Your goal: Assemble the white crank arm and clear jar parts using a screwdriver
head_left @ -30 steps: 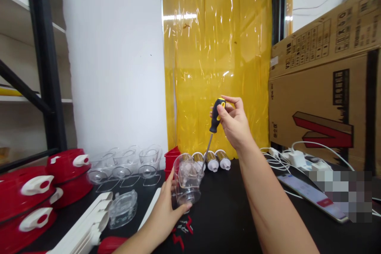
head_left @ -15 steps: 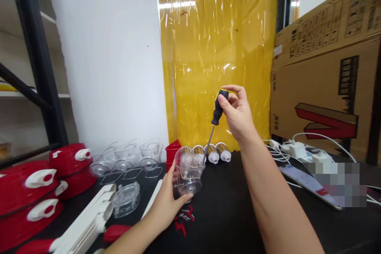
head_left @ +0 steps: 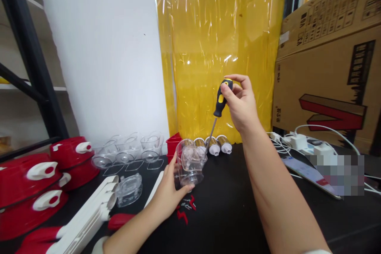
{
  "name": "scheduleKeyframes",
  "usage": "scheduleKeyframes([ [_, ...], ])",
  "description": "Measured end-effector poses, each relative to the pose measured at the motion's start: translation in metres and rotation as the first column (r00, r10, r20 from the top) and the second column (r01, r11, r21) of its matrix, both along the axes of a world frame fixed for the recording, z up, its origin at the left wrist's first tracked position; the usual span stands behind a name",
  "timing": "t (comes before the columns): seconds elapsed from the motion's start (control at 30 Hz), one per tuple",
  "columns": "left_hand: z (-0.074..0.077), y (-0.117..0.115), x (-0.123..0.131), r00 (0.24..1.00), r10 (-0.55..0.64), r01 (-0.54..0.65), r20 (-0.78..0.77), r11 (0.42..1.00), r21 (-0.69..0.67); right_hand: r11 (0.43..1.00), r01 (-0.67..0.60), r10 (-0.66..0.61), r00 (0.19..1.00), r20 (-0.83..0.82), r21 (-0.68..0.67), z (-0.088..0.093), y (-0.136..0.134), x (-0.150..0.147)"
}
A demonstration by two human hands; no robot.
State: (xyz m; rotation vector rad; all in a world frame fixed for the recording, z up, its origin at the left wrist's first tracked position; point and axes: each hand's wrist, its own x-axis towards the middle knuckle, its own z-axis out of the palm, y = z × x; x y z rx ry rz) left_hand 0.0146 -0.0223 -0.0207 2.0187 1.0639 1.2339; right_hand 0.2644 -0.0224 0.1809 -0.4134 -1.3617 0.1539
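My left hand (head_left: 172, 186) grips a clear plastic container (head_left: 192, 164) from its left side, holding it tilted just above the black table. Raised at the right, my right hand (head_left: 242, 101) has its fingers and thumb round the handle of a black and yellow screwdriver (head_left: 220, 101). The shaft slants down to the container's right edge; whether its tip touches a screw there I cannot tell. Below the container lie small red plastic pieces (head_left: 183, 216) and several screws (head_left: 186, 204).
Red housings with white knobs (head_left: 44, 170), white long parts (head_left: 86, 218) and clear containers (head_left: 151, 147) stand left. Behind are a red container (head_left: 172, 147) and gold-and-white cylinders (head_left: 224, 145). A phone (head_left: 309, 176), white chargers (head_left: 297, 141) and a cardboard box (head_left: 324, 75) are right.
The screwdriver's handle has turned, so more yellow shows. My right hand sits slightly higher and further right in view. The camera view has shifted a little; the left hand keeps its grip.
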Motion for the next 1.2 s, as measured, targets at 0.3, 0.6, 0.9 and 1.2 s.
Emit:
scheduleKeyframes([
  [0.3, -0.002, 0.003, -0.002, 0.999, -0.016, 0.017, -0.035, 1.0, 0.021, 0.998, -0.05, 0.052, 0.998, 0.038, -0.039, -0.002, 0.006, -0.001],
  [0.6, 0.01, 0.015, -0.014, 0.99, -0.066, 0.076, -0.128, 0.995, 0.068, 0.996, 0.094, -0.094, 0.994, -0.06, -0.006, -0.012, 0.02, 0.014],
  [0.9, 0.022, 0.009, -0.014, 0.946, 0.014, 0.046, -0.325, 0.983, 0.178, 0.961, 0.003, -0.09, 0.948, -0.305, -0.277, -0.084, 0.032, 0.085],
  [1.2, 0.018, 0.016, -0.019, 0.911, -0.008, 0.11, -0.412, 0.968, 0.224, 0.817, 0.001, -0.205, 0.935, -0.288, -0.577, -0.172, 0.042, 0.135],
])
